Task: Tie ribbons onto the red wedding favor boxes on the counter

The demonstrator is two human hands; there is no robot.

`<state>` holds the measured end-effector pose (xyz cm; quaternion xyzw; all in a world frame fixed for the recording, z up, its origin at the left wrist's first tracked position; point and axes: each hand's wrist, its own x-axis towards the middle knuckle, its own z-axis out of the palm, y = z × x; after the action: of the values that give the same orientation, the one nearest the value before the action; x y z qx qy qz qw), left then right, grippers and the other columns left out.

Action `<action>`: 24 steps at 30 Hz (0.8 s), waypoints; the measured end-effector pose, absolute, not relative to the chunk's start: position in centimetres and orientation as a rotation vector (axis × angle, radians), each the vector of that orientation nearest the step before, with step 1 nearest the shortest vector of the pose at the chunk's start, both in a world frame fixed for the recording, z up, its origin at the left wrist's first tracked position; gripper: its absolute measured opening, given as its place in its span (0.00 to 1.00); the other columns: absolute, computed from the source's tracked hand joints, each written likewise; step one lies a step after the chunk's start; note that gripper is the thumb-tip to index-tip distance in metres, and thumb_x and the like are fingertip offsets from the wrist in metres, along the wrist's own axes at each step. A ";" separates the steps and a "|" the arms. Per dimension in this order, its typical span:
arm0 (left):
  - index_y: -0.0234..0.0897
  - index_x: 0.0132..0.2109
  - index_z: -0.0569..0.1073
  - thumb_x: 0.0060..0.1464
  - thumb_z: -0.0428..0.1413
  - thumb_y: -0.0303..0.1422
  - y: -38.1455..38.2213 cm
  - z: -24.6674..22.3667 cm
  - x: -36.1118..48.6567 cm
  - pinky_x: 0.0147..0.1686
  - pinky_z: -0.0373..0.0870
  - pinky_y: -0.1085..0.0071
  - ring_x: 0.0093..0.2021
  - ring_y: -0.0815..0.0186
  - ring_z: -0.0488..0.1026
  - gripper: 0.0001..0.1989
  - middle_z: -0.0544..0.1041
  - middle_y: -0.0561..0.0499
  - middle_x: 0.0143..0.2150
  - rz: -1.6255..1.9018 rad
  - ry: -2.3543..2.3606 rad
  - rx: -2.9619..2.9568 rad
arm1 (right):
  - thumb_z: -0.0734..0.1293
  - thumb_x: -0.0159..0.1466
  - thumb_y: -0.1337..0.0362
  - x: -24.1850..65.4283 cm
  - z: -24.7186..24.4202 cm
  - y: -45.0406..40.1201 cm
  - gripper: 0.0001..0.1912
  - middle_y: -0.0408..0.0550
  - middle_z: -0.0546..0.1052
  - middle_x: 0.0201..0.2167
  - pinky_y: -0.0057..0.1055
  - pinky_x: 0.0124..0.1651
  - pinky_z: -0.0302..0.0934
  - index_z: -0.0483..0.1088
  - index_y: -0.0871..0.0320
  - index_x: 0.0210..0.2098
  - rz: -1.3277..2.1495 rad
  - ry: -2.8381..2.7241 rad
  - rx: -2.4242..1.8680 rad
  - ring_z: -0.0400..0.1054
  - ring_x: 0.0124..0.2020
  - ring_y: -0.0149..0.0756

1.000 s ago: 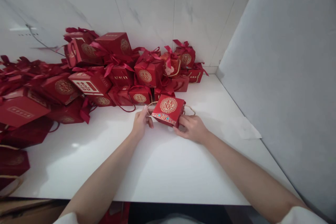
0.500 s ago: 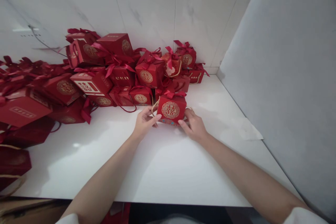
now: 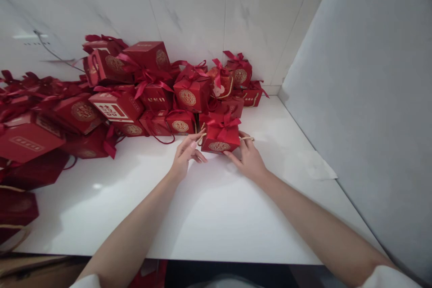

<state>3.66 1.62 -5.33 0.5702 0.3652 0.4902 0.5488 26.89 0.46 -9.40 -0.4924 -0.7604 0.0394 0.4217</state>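
Observation:
A small red gift box with a gold round emblem on its front and a red ribbon bow on top stands on the white table, close to the pile. Beside its left face, my left hand has its fingers apart, with the fingertips near a twisted cream rope handle. My right hand grips the right side, thumb at the lower front corner and fingers along the side. A second stretch of rope lies over those fingers. The box's back is hidden.
Several similar red boxes with ribbons are piled along the tiled wall, and more are heaped at the left. A grey-white panel borders the table on the right. A thin cable hangs at the upper left.
The box has turned from showing its emblem face toward me to standing with its bow and top in view. My left thumb has come off its front. The pile has not moved.

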 end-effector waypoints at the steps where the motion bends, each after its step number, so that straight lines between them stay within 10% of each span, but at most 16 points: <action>1: 0.40 0.52 0.71 0.57 0.53 0.48 1.6 -5.2 3.7 0.19 0.70 0.75 0.23 0.70 0.77 0.22 0.72 0.43 0.59 1.170 0.865 1.336 | 0.64 0.66 0.51 26.9 -9.4 0.4 0.24 0.66 0.61 0.62 0.50 0.51 0.70 0.62 0.60 0.55 0.072 -1.903 -1.206 0.60 0.62 0.55; 9: 0.38 0.46 0.71 0.55 0.52 0.52 1.9 -5.1 3.4 0.18 0.68 0.72 0.20 0.73 0.71 0.23 0.74 0.45 0.54 1.266 0.882 1.250 | 0.69 0.63 0.61 26.8 -9.3 0.1 0.12 0.61 0.45 0.71 0.49 0.60 0.64 0.68 0.59 0.44 -0.038 -1.982 -0.871 0.51 0.69 0.56; 18: 0.41 0.48 0.71 0.55 0.53 0.53 2.1 -6.1 3.5 0.22 0.70 0.72 0.30 0.67 0.73 0.23 0.74 0.48 0.48 1.314 0.835 1.179 | 0.70 0.60 0.57 26.4 -7.6 -1.1 0.13 0.59 0.53 0.69 0.51 0.59 0.61 0.72 0.57 0.41 0.121 -1.991 -0.833 0.60 0.62 0.54; 24: 0.43 0.52 0.70 0.57 0.52 0.52 2.6 -5.8 3.5 0.33 0.72 0.71 0.41 0.65 0.72 0.23 0.72 0.46 0.54 1.458 0.881 1.180 | 0.65 0.64 0.61 26.7 -7.9 -1.1 0.06 0.54 0.78 0.39 0.38 0.46 0.68 0.70 0.56 0.32 0.357 -1.864 -0.811 0.73 0.45 0.43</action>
<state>3.46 2.64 -5.85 0.4898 0.3659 0.6053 0.5097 26.71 -1.07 -7.93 -0.3374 -0.7751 0.1486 0.5132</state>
